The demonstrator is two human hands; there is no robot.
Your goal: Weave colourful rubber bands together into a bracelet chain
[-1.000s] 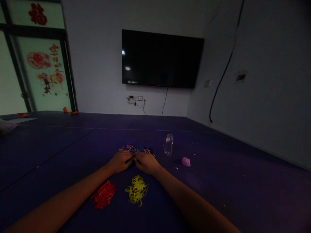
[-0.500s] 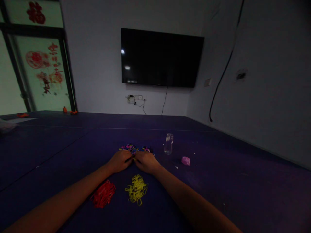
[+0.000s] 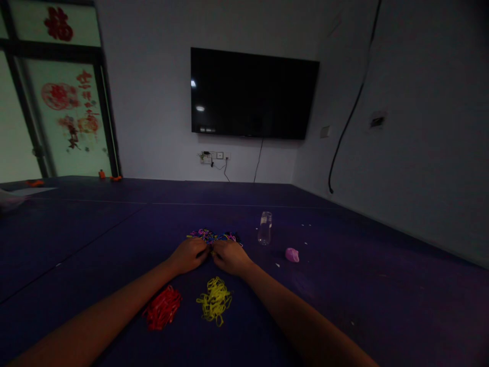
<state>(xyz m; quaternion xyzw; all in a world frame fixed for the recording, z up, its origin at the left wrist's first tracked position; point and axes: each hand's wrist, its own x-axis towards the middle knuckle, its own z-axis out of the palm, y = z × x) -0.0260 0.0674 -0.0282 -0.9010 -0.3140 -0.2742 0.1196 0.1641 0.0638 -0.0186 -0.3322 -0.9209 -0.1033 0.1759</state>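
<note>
A mixed pile of pink, blue, black and yellow rubber bands (image 3: 206, 235) lies on the purple table. My left hand (image 3: 189, 255) rests at its near left edge, fingers curled and pressed together; what they pinch is hidden. Beside it, my right hand (image 3: 229, 256) is closed at the near right edge. A small bit of yellow, looking like a rubber band, shows at its fingertips. Nearer to me, a heap of red rubber bands (image 3: 164, 307) sits by my left forearm. A loose heap of yellow rubber bands (image 3: 215, 302) lies between my forearms.
Right of the pile stands a clear glass jar (image 3: 265, 228), with a crumpled pink item (image 3: 292, 255) nearby. White scraps dot the purple tabletop (image 3: 344, 285). Orange objects (image 3: 115, 179) lie at the far left, and a translucent bag (image 3: 9, 200) at the left edge.
The whole view has shifted down slightly. Both hands stay at the mixed pile with only small finger movement; the red and yellow heaps look the same.
</note>
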